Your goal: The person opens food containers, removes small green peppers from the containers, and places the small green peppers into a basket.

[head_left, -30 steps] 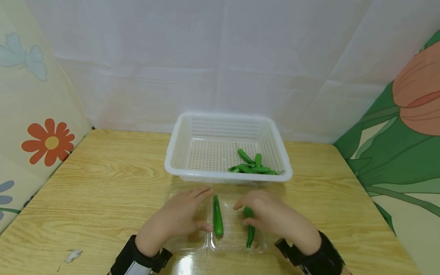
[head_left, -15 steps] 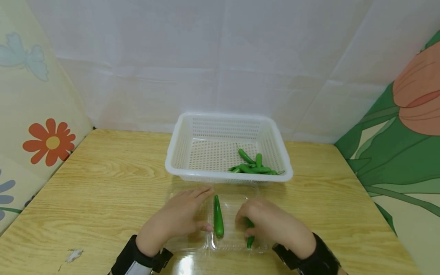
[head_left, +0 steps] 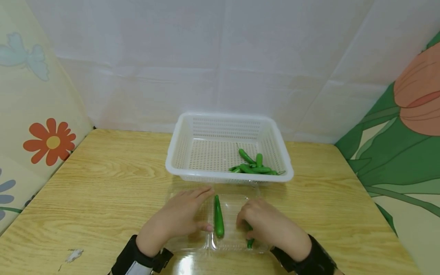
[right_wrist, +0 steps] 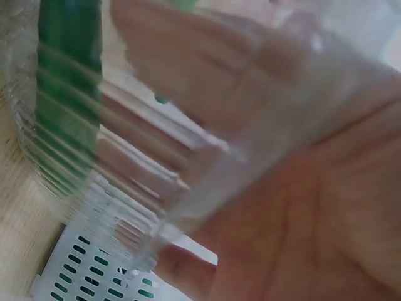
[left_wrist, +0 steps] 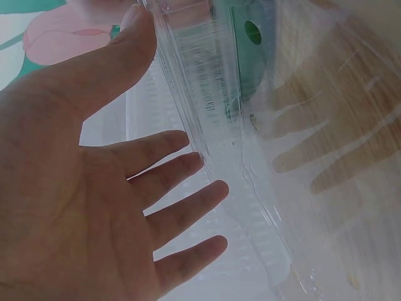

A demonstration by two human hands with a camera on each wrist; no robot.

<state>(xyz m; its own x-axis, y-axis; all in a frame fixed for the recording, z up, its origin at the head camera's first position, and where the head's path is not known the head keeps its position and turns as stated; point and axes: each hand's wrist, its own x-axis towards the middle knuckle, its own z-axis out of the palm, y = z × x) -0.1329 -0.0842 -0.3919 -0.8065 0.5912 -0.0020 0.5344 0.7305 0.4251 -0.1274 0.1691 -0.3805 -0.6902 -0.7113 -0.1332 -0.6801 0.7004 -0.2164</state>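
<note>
A clear plastic clamshell box (head_left: 233,246) lies open on the table. One long green chili pepper (head_left: 218,217) lies in its right half, near the middle ridge. My left hand (head_left: 178,215) spreads over the left half, and its fingertips (left_wrist: 216,191) touch or nearly touch the clear plastic edge. Over the right half, my right hand (head_left: 259,221) has its fingers curled around a second green chili pepper (head_left: 250,243). Only parts of that pepper show below and between the fingers. In the right wrist view, clear plastic stands in front of the right hand's fingers.
Just behind the box stands a white plastic basket (head_left: 206,172) with slotted walls. Several green chili peppers (head_left: 254,168) lie at its right front. White cloth (head_left: 137,76) hangs along the table's back, and patterned panels flank both sides.
My right hand has come down and its fingers have closed around the right-hand chili pepper, hiding more of it. My left hand has stayed in place.
</note>
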